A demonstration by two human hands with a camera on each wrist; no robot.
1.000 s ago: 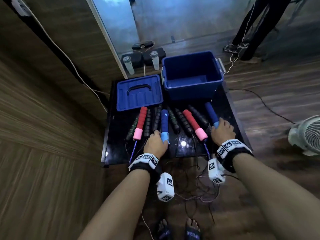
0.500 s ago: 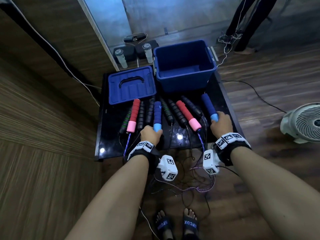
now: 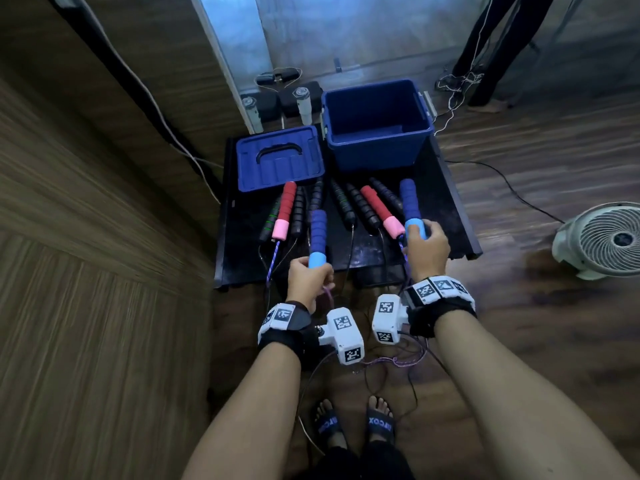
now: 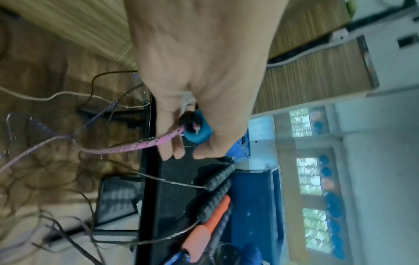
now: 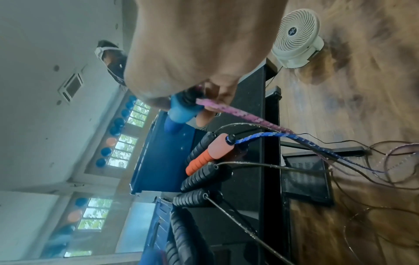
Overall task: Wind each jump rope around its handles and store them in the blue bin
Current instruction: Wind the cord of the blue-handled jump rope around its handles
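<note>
My left hand (image 3: 309, 276) grips the light-blue end of one blue foam handle (image 3: 318, 233), lifted off the black table (image 3: 446, 188). My right hand (image 3: 425, 249) grips the matching blue handle (image 3: 409, 202) at the table's right side. A pink-purple braided rope (image 4: 127, 148) runs from both handles (image 5: 181, 111) down to the floor. The open blue bin (image 3: 375, 123) stands at the table's far right with nothing in it. Red-and-pink handles (image 3: 285, 211) and several black handles (image 3: 360, 209) lie in a row on the table.
The bin's blue lid (image 3: 278, 157) lies flat at the far left of the table. Ropes tangle on the wooden floor (image 3: 391, 362) by my feet. A white fan (image 3: 602, 239) stands on the right. A wooden wall runs along the left. A person's legs (image 3: 485, 50) stand beyond the bin.
Both hands have closed round the blue handles and pulled them toward me. The left handle has lifted out of the row and its rope trails from my hand.
</note>
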